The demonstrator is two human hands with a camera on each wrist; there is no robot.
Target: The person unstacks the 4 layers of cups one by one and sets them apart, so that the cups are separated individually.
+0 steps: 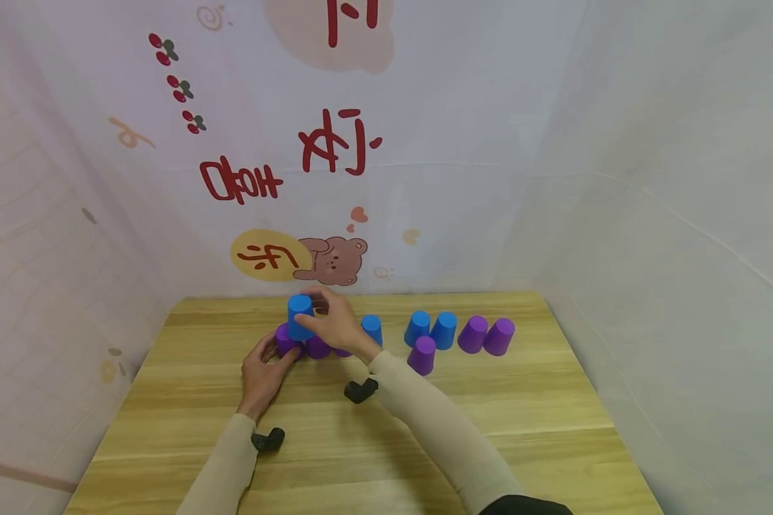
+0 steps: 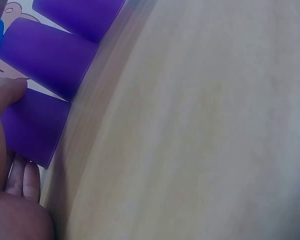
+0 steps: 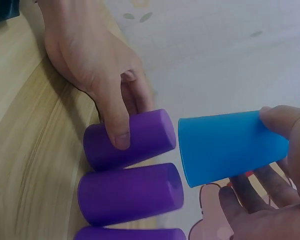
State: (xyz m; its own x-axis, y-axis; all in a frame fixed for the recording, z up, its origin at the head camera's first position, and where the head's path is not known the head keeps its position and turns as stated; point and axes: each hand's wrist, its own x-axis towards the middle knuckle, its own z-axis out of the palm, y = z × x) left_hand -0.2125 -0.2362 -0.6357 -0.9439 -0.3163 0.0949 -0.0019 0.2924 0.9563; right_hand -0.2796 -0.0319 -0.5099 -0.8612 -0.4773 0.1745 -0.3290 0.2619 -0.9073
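Blue cup [image 3: 225, 147] pinched in the right hand [image 1: 336, 325], rim just above the purple cups [image 3: 130, 195] near the far edge of the desk [image 1: 489, 415], left of centre. Left hand [image 1: 262, 372] grips the end one. I judge off-centre release could topple it.

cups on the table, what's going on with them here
A person's right hand holds a blue cup upside down just above a row of three purple cups. The left hand grips the leftmost purple cup. Other blue and purple cups stand upside down farther right on the wooden table.
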